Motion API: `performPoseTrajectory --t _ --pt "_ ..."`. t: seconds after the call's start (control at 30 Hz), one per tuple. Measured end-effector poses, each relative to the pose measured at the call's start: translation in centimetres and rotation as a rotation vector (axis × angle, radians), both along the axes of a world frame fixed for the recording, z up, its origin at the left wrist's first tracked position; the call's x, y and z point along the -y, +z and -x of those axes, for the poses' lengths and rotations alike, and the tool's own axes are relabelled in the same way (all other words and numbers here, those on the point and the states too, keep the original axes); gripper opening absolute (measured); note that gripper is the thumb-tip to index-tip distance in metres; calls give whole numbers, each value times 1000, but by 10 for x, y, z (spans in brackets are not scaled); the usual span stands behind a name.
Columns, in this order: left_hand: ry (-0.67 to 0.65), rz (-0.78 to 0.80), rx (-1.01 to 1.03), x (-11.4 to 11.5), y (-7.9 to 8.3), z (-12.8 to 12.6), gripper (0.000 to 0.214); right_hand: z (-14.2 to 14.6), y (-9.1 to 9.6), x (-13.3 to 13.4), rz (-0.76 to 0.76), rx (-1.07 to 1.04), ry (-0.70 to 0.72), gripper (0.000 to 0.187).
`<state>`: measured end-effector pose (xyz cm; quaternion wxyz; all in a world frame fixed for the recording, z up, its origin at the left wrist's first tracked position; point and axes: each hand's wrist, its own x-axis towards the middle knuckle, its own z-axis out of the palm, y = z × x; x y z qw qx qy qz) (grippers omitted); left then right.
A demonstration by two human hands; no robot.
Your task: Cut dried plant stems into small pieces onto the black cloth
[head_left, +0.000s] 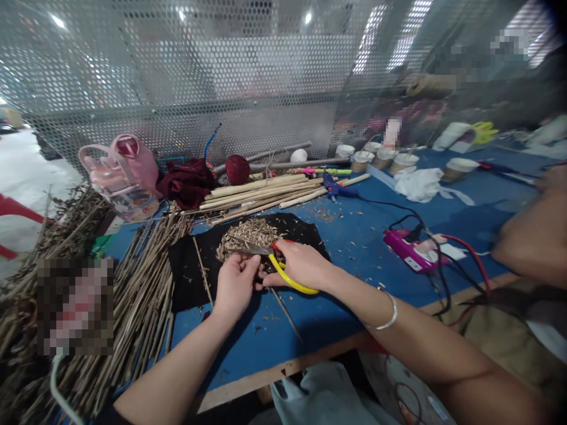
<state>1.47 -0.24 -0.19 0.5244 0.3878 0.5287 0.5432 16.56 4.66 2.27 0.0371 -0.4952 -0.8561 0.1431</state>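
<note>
1. The right hand (303, 264) grips a pair of scissors (264, 252). Its fingers pass through the yellow handles, and the blades point left over a black cloth (190, 283).
2. The left hand (234, 284) is curled shut just beside the right, thumb and fingers pinching a thin stick (287, 317) close to the blades. The stick's free end slants toward the near edge of the blue table (354, 236).
3. A pile of chips (248, 232) lies on the black cloth, just beyond the scissors.
4. A bracelet (388, 317) sits on the right wrist.
5. A thick bundle of brown twigs (142, 301) lies left of the cloth.
6. Pale peeled sticks (261, 192) lie behind the cloth, with a blue glue gun (335, 189) at their right end.
7. A pink bottle (126, 177), a dark red cloth (188, 183) and a ball of yarn (238, 169) stand along the mesh screen (221, 71).
8. To the right, a pink power strip (410, 251) has cords plugged in, and paper cups (383, 158) stand beyond it.
9. Another person's arm (529, 236) reaches in at the right edge.
</note>
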Motion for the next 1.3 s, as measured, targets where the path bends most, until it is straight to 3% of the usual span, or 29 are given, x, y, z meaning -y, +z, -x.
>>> performPoseTrajectory --t 0.13,0.33,0.5,0.77,1.07,1.3 --pt "18 -11 -10 0 1 0 32 4 -7 1 -45 -42 -5 64" --pt "-62 53 10 4 3 -5 34 4 -8 -1 -66 -31 -30 50" --pt "-105 52 -41 5 4 -5 34 5 -7 -1 -111 -83 14 51" --pt "-58 103 -43 3 4 -4 34 8 -8 0 -65 13 -68 25" --pt "-71 180 -37 -1 4 -3 32 6 -10 -7 49 16 -81 52" --pt "-64 158 38 0 4 -1 31 3 -3 -7 53 14 -74 68"
